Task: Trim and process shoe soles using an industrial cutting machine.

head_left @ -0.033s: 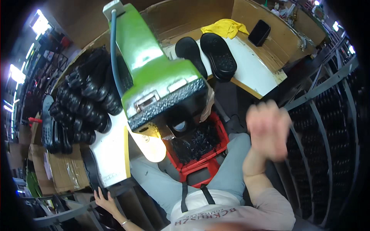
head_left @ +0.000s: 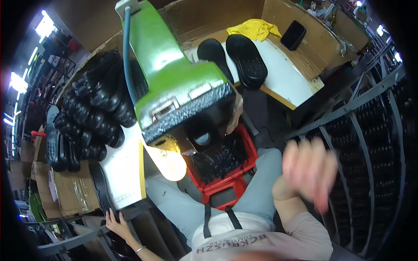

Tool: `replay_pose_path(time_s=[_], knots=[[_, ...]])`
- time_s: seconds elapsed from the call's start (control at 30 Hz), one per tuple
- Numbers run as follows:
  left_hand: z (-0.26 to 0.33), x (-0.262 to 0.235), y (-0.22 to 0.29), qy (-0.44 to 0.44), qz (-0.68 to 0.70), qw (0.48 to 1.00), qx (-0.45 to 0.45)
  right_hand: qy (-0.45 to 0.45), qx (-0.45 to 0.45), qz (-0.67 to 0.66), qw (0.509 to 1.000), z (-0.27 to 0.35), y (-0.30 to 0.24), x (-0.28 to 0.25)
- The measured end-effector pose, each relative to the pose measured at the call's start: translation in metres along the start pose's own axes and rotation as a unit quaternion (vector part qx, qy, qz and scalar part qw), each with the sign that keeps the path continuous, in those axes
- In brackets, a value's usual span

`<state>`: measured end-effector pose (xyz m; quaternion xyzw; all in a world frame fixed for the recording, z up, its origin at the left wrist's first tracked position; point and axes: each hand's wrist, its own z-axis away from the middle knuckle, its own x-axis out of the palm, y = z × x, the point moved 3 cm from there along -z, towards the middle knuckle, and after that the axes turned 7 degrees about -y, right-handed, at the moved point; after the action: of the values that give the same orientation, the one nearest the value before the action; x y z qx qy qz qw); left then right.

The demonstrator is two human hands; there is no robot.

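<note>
Left hand (head_left: 116, 224) low beside the table (head_left: 124, 174), right hand (head_left: 310, 167) raised and blurred, holding nothing.

Left fingers spread on a dark sole (head_left: 101, 187) standing at the table's near edge, grip unclear; likely light, bendy rubber, best pinched mid-length. Long axis running away along the table edge, toward the stacked soles (head_left: 93, 117).

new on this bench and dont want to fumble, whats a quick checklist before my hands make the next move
1. Right hand free: ok, raised, blurred, appears to hold nothing.
2. Left hand placed: ok, low beside the white table edge; what it touches, cannot tell.
3. Two black soles within reach: cannot tell; they lie flat beyond the green machine.
4. Red crate between the knees: ok, holds dark pieces.
5. Stacked black soles tidy: ok, piled on the left.
</note>
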<state>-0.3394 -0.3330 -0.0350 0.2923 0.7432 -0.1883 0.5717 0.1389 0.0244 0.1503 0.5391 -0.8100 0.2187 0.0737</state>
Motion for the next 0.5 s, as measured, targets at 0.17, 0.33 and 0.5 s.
replay_pose_path(time_s=[0.17, 0.33, 0.5], knots=[[-0.01, -0.067, 0.056, 0.133, 0.111, 0.985, 0.018, 0.019, 0.098, -0.056, 0.993, -0.015, -0.017, 0.089], [0.001, -0.114, 0.129, 0.058, 0.332, 0.941, 0.012, -0.015, 0.079, -0.175, 0.981, -0.009, 0.003, 0.097], [0.007, -0.091, 0.174, -0.054, 0.65, 0.758, -0.02, -0.077, 0.147, -0.191, 0.967, 0.0, -0.004, 0.103]])
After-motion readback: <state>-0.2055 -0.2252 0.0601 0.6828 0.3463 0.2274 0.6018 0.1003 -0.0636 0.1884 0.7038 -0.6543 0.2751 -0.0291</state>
